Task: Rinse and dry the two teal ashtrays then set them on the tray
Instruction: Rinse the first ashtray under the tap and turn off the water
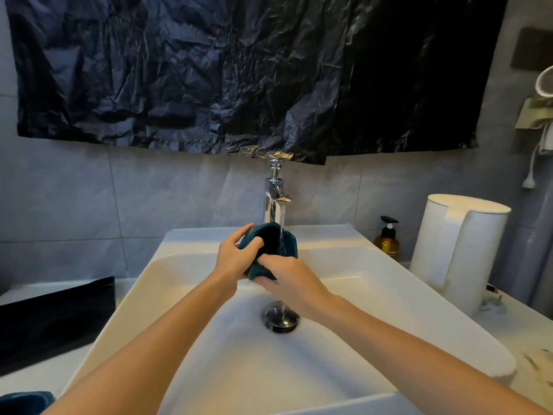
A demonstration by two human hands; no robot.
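A teal ashtray (285, 242) is tilted under the running water of the chrome faucet (274, 193), above the white sink (374, 283). My left hand (236, 259) grips its left rim, thumb inside the bowl. My right hand (291, 280) holds its lower edge from the front, fingers curled against it. A second teal ashtray (25, 401) shows partly at the bottom left corner, on the counter. A black tray (54, 319) lies on the counter left of the sink.
Water runs down to the chrome drain plug (280, 319). An amber pump bottle (388, 239) and a white kettle (457, 250) stand right of the sink. Black plastic sheeting (239, 70) hangs over the wall above the faucet.
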